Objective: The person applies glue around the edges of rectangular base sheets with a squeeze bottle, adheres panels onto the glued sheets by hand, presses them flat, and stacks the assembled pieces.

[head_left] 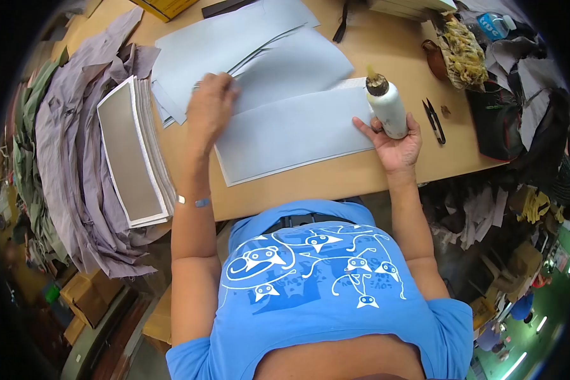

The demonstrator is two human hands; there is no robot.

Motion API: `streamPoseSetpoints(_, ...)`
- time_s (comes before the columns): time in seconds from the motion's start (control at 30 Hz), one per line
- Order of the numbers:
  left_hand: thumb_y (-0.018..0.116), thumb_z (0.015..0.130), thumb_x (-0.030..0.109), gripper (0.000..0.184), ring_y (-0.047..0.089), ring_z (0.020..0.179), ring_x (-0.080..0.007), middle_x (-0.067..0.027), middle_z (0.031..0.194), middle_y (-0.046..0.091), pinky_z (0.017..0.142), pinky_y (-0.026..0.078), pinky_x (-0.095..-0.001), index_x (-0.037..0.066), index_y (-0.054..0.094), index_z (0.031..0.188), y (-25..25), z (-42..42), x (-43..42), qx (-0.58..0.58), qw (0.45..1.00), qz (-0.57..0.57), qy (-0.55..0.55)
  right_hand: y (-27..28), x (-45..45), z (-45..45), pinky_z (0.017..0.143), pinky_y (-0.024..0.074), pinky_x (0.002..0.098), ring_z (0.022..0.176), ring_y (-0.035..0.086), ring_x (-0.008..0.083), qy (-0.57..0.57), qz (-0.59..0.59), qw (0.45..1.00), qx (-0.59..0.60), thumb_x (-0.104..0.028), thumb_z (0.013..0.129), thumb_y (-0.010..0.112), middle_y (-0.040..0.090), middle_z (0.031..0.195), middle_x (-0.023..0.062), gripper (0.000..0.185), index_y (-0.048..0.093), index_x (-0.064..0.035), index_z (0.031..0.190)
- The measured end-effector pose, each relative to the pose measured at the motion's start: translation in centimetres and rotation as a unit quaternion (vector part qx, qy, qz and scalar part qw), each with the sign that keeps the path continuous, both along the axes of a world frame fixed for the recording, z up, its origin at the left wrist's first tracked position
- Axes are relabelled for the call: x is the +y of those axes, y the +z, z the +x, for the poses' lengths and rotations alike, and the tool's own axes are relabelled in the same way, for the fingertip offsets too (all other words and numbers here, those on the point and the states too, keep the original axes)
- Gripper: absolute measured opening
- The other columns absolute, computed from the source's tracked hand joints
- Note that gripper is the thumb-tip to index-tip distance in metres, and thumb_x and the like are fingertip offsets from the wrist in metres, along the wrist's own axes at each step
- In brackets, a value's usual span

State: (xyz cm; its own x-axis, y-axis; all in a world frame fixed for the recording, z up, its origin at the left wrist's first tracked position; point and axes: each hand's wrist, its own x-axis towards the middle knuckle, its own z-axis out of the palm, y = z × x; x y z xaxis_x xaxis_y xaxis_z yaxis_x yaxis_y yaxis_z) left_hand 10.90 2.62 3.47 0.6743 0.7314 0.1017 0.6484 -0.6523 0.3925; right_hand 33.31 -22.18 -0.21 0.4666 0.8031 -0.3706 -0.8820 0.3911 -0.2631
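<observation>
My right hand [399, 142] is wrapped round a white squeeze bottle [391, 111], whose dark, crusted cap has a yellowish nozzle pointing away from me. My left hand [212, 104] has its fingers curled down at the left edge of a light blue-grey sheet [291, 73]; the fingertips are partly hidden. In front of me lies another light blue-grey sheet [291, 139], with white layers showing along its edges. More such sheets [228, 35] overlap in a loose pile behind my left hand.
On the left are a stack of white-edged grey panels [133, 152] and draped purplish-grey fabric pieces [76, 139]. Black thread snips [434, 120] lie right of the bottle. Further right are a yellowish crusted block [461, 50], a water bottle [495, 26] and a dark bag [497, 123].
</observation>
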Motion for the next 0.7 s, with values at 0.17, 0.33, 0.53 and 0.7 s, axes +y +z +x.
streamPoseSetpoints(0.17, 0.057, 0.085, 0.011, 0.017, 0.063, 0.079, -0.0339, -0.0173, 0.088, 0.065, 0.068, 0.049, -0.0370, 0.005, 0.059, 0.100, 2.4, -2.9, 5.7, -0.126, 0.975, 0.148, 0.105, -0.2, 0.0, 0.1, 0.094, 0.0333, 0.0676, 0.069, 0.058, 0.0313, 0.007, -0.020, 1.000, -0.011, -0.027, 0.080, 0.059, 0.063, 0.087, 0.0160, 0.033, 0.059, -0.0003, 0.099)
streamPoseSetpoints(0.33, 0.057, 0.086, 0.021, 0.022, 0.063, 0.085, -0.0309, -0.0161, 0.091, 0.065, 0.074, 0.048, -0.0354, 0.009, 0.062, 0.104, 3.9, -3.3, 11.3, -0.104, 0.991, 0.079, 0.021, -0.3, -0.1, 0.3, 0.099, 0.0290, 0.0661, 0.069, 0.051, 0.0279, 0.008, -0.025, 1.000, -0.010, -0.031, 0.080, 0.057, 0.059, 0.085, 0.0166, 0.044, 0.054, 0.0050, 0.106)
streamPoseSetpoints(0.53, 0.061, 0.082, 0.023, 0.044, 0.060, 0.093, -0.0276, -0.0088, 0.105, 0.063, 0.079, 0.046, -0.0374, 0.019, 0.050, 0.124, 2.6, -2.7, 15.2, 0.123, 0.968, 0.217, 0.011, -0.3, -0.1, 0.2, 0.096, 0.0314, 0.0672, 0.069, 0.058, 0.0313, 0.016, -0.009, 1.000, -0.012, -0.030, 0.080, 0.058, 0.063, 0.086, 0.0158, 0.039, 0.058, 0.0019, 0.102)
streamPoseSetpoints(0.7, 0.067, 0.073, 0.016, 0.050, 0.058, 0.092, -0.0256, -0.0043, 0.110, 0.058, 0.075, 0.044, -0.0390, 0.015, 0.052, 0.120, -0.4, 1.4, 7.0, -0.074, 0.959, 0.237, -0.135, -0.1, -0.4, 1.2, 0.097, 0.0310, 0.0659, 0.070, 0.059, 0.0313, 0.002, 0.025, 1.000, 0.012, -0.030, 0.080, 0.057, 0.064, 0.090, 0.0137, 0.041, 0.056, 0.0000, 0.109)
